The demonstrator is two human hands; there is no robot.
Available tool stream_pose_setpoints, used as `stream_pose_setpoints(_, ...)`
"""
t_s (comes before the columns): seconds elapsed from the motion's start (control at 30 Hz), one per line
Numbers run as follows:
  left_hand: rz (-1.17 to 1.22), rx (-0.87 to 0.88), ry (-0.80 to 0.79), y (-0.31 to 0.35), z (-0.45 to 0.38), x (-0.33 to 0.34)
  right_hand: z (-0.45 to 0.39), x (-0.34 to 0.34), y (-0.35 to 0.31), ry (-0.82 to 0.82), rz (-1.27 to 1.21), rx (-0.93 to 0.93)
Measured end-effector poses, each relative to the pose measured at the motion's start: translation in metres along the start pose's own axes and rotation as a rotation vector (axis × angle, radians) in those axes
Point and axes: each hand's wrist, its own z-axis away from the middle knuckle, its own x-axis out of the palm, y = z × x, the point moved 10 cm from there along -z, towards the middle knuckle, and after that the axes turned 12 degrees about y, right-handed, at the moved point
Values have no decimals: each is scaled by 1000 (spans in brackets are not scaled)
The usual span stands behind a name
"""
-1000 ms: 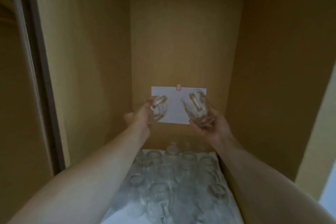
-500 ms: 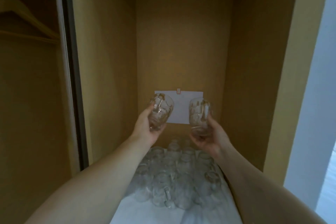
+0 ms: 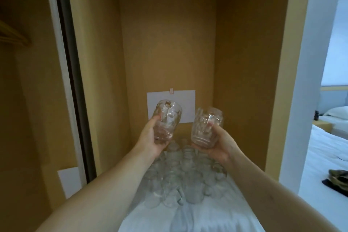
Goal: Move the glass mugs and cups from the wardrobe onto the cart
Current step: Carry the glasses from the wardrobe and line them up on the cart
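Left hand (image 3: 150, 137) grips one glass mug (image 3: 166, 118) round its body; right hand (image 3: 219, 145) grips a second mug (image 3: 206, 128) likewise, both raised, slightly tilted, apart, before the wardrobe (image 3: 169, 43) back panel. Below, a crowd of clear glass mugs (image 3: 180, 175) stands on white cloth (image 3: 188, 216) lining the wardrobe floor. White paper sheet (image 3: 186, 100) clipped to back panel; bed (image 3: 331, 149) with white linen at right, through the doorway.
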Motion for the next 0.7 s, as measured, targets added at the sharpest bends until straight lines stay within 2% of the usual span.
stream_pose_setpoints(0.17, -11, -123, -201, -25, 8, 5, 34, -21, 12, 96, 87, -93)
stream_pose_setpoints(0.33, -125, -261, -319, -70, 27, 19, 82, -55, 8, 143, -12, -182)
stream_pose_setpoints(0.53, -195, -443, -487, -143, 80, 54, 154, -116, -15, 281, -42, -267)
stream_pose_setpoints(0.7, -278, -490, -625, -188, 139, 97, 213, -167, -45, 399, 5, -336)
